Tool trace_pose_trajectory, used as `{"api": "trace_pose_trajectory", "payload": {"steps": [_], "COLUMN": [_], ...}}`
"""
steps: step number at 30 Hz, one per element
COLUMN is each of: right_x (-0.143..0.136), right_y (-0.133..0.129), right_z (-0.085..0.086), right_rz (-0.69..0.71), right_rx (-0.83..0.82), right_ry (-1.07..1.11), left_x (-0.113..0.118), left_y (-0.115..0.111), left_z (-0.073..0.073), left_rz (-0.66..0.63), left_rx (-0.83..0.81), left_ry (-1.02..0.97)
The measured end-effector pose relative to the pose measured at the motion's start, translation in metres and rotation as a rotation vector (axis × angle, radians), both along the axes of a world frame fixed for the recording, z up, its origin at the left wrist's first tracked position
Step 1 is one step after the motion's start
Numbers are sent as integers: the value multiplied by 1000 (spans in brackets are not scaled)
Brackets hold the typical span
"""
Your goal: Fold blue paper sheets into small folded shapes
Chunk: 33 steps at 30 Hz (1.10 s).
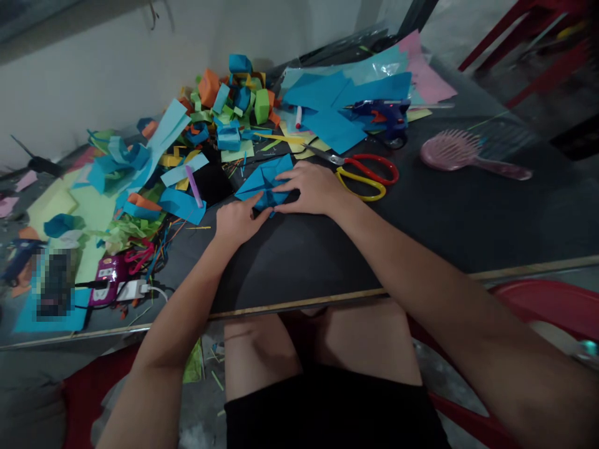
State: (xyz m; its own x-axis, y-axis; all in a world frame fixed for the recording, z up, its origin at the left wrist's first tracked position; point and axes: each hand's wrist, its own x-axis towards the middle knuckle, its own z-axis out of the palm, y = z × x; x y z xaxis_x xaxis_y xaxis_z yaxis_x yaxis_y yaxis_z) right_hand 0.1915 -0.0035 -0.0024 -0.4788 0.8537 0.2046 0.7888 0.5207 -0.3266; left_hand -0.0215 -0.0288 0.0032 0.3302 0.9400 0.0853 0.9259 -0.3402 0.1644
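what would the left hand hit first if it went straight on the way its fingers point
Probably the right hand: its fingertips lie just ahead, across the folded blue paper that the left hand is touching. Exact depth is hard to judge from this one view.

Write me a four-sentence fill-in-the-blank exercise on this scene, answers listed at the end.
1. The left hand and the right hand both touch a folded paper whose colour is ____.
2. The scissors have one red handle loop and one ____ handle loop.
3. The hairbrush to the right of the scissors is coloured ____.
4. From the wearer's view, the purple stick lies to the ____ of both hands.

Missing words: blue; yellow; pink; left.
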Motion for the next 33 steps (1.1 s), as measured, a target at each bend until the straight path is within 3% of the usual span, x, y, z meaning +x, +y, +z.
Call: {"api": "trace_pose_trajectory", "payload": {"steps": [5,10,13,15,17,20,24,33], "right_x": [-7,-4,0,1,2,1,-1,-1], "right_y": [-7,-10,-6,-1,4,8,9,8], "right_z": [4,4,0,-5,-10,-17,-21,-20], "right_rz": [7,-89,-145,-136,-62,78,125,119], "right_rx": [-15,33,86,116,133,103,107,79], "right_ry": [-9,77,153,208,238,195,165,194], "left_x": [-3,-9,-11,-13,-16,-20,-23,-23], "left_y": [4,13,16,18,19,22,27,29], "left_z": [-10,-17,-15,-11,-9,-10,-14,-15], "left_rz": [-164,-461,-655,-705,-658,-482,-298,-333], "left_rx": [260,168,107,94,128,197,175,133], "left_ry": [-187,-219,-294,-315,-305,-274,-232,-195]}}
